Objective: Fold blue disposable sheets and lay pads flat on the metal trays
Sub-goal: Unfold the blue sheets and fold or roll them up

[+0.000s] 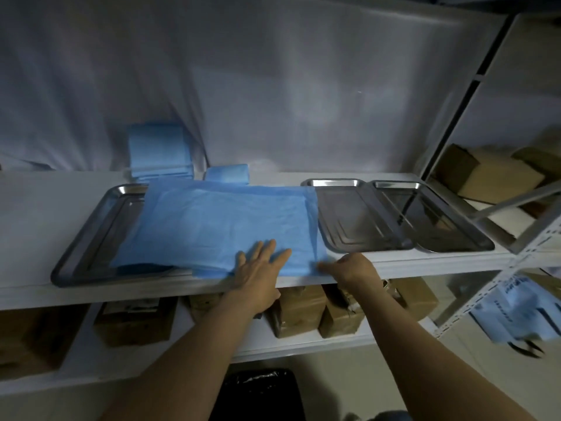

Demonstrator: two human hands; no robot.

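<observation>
A large blue disposable sheet (pixel 218 226) lies spread over the right part of the left metal tray (pixel 88 235) and onto the white shelf. My left hand (pixel 261 265) presses flat on the sheet's near edge, fingers straight. My right hand (pixel 349 268) pinches the sheet's near right corner at the shelf's front edge. Two bare metal trays, a middle tray (pixel 349 217) and a right tray (pixel 440 220), sit overlapping at the right. A stack of folded blue sheets (pixel 158 153) and a smaller blue bundle (pixel 226 173) stand at the back.
The white shelf (pixel 30 202) carries everything; a pale cloth hangs behind. Cardboard boxes (pixel 297 311) fill the shelf below. A second rack (pixel 516 177) with boxes and blue packets stands at the right. A black bin (pixel 261 393) sits on the floor.
</observation>
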